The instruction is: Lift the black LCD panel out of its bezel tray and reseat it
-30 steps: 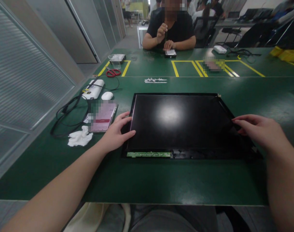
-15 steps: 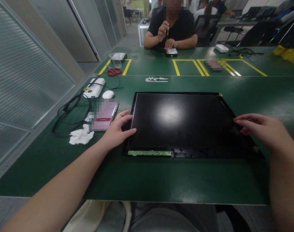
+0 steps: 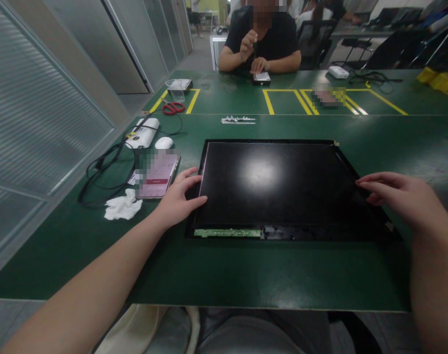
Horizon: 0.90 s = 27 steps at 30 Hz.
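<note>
A black flat display panel [image 3: 279, 187] lies face up on the green table [image 3: 246, 275], with a narrow green circuit strip [image 3: 227, 232] along its near edge. My left hand [image 3: 177, 199] rests on the panel's left edge, fingers spread and thumb on the glass. My right hand [image 3: 401, 199] lies at the panel's right edge, fingers stretched out toward the glass. Neither hand grips anything.
Left of the panel lie a phone [image 3: 157, 174], a crumpled white tissue [image 3: 122, 206], a white mouse [image 3: 164, 142], a white box [image 3: 142, 132] and black cables [image 3: 102, 172]. Red scissors [image 3: 172, 108] sit farther back. A person in black [image 3: 262, 42] sits across the table.
My hands and the panel hold their places; the view has shifted slightly. The person opposite has moved a raised hand a little.
</note>
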Each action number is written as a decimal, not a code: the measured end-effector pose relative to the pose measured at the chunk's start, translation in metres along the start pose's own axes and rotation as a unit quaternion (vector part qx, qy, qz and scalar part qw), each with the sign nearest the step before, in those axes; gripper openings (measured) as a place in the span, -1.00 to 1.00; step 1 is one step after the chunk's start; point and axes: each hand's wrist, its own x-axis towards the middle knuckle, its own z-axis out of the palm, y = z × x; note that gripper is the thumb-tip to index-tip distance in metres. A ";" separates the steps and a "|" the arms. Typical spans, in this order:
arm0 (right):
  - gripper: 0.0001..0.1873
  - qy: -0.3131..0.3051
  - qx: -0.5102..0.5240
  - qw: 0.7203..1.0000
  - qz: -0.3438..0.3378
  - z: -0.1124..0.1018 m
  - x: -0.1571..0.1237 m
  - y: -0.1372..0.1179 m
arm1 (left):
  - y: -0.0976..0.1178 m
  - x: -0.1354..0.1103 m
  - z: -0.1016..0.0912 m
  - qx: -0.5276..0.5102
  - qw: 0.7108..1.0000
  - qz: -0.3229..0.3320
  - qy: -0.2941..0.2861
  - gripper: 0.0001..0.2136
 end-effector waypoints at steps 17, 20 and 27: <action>-0.48 0.003 0.000 1.000 0.014 0.001 -0.002 -0.001 | 0.009 -0.001 0.005 0.095 0.995 0.007 0.016 -0.51; -0.50 0.000 -0.010 1.000 0.007 0.000 -0.001 -0.002 | 0.010 -0.001 0.006 0.109 0.994 0.014 0.018 -0.55; -0.54 0.007 -0.009 1.000 -0.014 0.001 0.003 0.005 | 0.010 -0.001 0.007 0.112 0.993 0.016 0.019 -0.55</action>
